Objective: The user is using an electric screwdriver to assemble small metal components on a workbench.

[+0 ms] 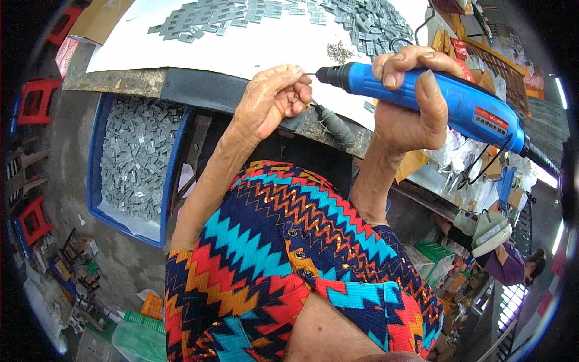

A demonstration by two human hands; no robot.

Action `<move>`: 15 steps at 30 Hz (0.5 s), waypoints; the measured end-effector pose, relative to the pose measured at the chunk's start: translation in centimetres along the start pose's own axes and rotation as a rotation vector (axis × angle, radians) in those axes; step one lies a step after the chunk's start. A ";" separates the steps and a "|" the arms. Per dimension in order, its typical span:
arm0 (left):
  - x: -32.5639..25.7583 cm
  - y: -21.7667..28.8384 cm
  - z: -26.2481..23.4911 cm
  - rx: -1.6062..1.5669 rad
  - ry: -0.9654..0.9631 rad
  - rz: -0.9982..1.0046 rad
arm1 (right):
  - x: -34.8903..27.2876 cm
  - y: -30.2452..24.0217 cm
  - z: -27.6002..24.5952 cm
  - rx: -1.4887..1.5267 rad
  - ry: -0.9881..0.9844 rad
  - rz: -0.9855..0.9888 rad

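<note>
Your right hand [410, 102] is clenched around a blue driver [434, 99], a thick blue plastic barrel with a black nose and a red label near the rear, where a black cord [543, 160] leaves it. The driver lies almost level above the bench's [139, 81] front edge, its thin bit pointing left at your left hand [271, 99]. That hand is pinched shut on something small at the bit's tip; the fingers hide it, so what it is cannot be told.

Both hands hover just off the front edge, near the right end of the white sheet [241, 51] that covers the bench top. Grey metal pieces [368, 24] lie heaped toward the sheet's far right corner, and more are spread in rows along its far edge. The near strip of the sheet, between the pieces and the front edge, is bare. Below the bench on your left, a blue tray [96, 151] holds many more grey pieces. A grey hose [338, 127] hangs under the edge between your wrists.
</note>
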State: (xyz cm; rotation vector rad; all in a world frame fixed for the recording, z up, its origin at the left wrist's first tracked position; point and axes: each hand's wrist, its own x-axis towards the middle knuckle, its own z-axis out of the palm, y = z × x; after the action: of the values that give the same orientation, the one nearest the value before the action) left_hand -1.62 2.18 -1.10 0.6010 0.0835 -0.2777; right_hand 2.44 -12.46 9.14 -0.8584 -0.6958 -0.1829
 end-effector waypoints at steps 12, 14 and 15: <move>0.2 0.1 -0.2 0.043 -0.049 0.008 | -0.3 -0.2 0.1 0.015 0.007 0.014; 0.0 0.1 -0.3 0.030 -0.050 0.011 | -0.5 -0.3 0.0 -0.020 0.000 0.028; 0.0 0.1 -0.4 0.015 -0.054 0.011 | -0.6 -0.4 -0.1 -0.059 -0.004 0.042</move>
State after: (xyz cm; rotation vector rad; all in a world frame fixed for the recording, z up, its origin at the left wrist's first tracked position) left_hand -1.60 2.42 -1.36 0.6088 0.0264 -0.2841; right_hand 1.89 -12.87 8.91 -0.9292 -0.6785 -0.1651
